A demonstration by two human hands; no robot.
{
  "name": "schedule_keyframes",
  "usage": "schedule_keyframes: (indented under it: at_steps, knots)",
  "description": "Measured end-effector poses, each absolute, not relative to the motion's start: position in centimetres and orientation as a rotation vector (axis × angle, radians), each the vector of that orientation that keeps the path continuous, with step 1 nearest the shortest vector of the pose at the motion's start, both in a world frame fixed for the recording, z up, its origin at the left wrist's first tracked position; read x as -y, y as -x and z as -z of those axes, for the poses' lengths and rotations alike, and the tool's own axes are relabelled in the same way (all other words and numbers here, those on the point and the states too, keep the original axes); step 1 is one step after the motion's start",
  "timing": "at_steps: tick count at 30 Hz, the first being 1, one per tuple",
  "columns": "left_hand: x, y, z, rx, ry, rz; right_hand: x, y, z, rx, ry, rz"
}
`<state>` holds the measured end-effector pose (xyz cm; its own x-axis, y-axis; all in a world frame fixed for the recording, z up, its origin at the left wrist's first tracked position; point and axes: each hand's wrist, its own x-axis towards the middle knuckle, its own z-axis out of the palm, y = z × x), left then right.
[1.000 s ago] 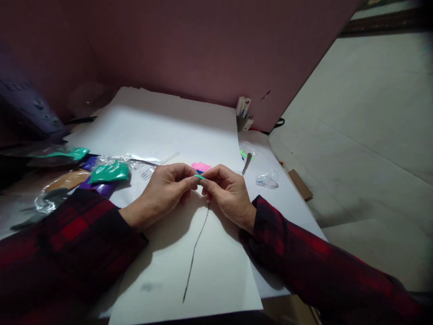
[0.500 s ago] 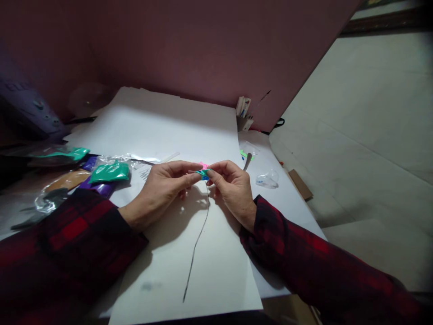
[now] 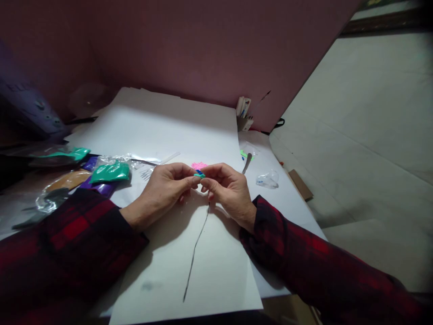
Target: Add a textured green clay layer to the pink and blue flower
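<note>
Between the fingertips of both hands is a small lump of green and blue modelling clay. My left hand pinches it from the left, thumb below and index finger above. From the other side, my right hand grips it the same way. Just behind the fingers, a pink textured piece lies on the white paper; the hands partly hide its front. Below the hands, a dark drawn line runs down the white sheet.
At the left lie bags of green, purple and brown clay, with scissors near my sleeve. A metal handle, a light-green piece and a crumpled clear bag lie to the right. White board covers the back.
The clay between my fingers has been turned and folded smaller, with blue now on top. My fingertips have shifted slightly left and closer together, and more of the pink piece shows.
</note>
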<state>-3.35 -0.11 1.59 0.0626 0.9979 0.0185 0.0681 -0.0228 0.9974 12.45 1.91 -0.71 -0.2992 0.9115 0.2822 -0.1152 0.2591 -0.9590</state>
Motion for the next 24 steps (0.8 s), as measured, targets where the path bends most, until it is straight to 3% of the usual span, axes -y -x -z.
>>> schedule_keyframes:
  at_steps: [10,18,24]
  knots:
    - [0.23,3.43,-1.56,-1.168,-1.315,-1.134,-1.87,-12.44,0.97,1.544,0.799,-1.198]
    - [-0.3,3.74,-1.07,-1.14,-1.132,-1.347,-2.33,-12.32,0.17,1.284,0.963,-1.174]
    - [0.01,3.54,-1.43,-1.104,-1.196,-1.236,-2.39,-12.4,0.44,1.342,0.943,-1.269]
